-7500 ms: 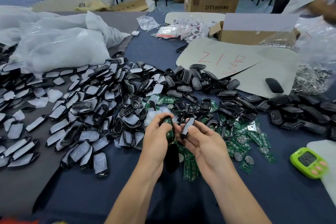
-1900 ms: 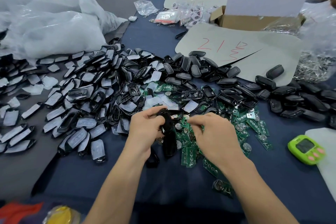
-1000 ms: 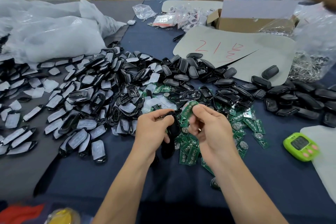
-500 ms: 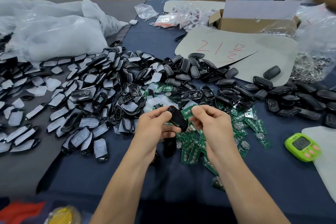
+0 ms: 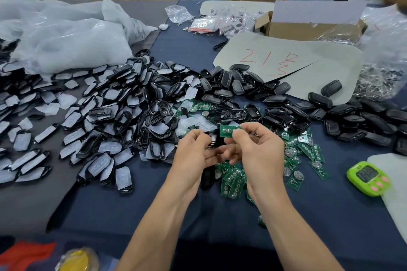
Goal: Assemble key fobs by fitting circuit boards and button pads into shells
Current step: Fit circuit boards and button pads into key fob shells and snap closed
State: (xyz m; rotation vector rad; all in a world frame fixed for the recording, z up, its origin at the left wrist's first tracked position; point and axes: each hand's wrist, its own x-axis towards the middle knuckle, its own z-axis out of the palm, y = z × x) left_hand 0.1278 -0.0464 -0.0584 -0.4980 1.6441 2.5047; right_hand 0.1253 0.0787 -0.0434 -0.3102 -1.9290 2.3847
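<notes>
At the far left of the table (image 5: 132, 215) lies a wide spread of black shells with white button pads (image 5: 105, 121), well apart from the work in hand. Nearer the middle, the left hand (image 5: 193, 156) is curled shut around a black shell (image 5: 212, 138), thumb and forefinger pinching its upper end; only a little of the shell shows between the fingers, so which way its long axis runs cannot be told for sure. Just beside it, the right hand (image 5: 257, 149) pinches a green circuit board (image 5: 229, 131) between thumb and forefinger, the other fingers folded in. The board's long axis runs roughly left to right, its free end pointing toward the shell and touching or almost touching it. The right hand is the nearer one to seat it, probably by sliding the board leftward into the shell. Loose green boards (image 5: 308, 152) lie under and right of the hands, then finished black fobs (image 5: 352, 112) and a green timer (image 5: 367, 177).
</notes>
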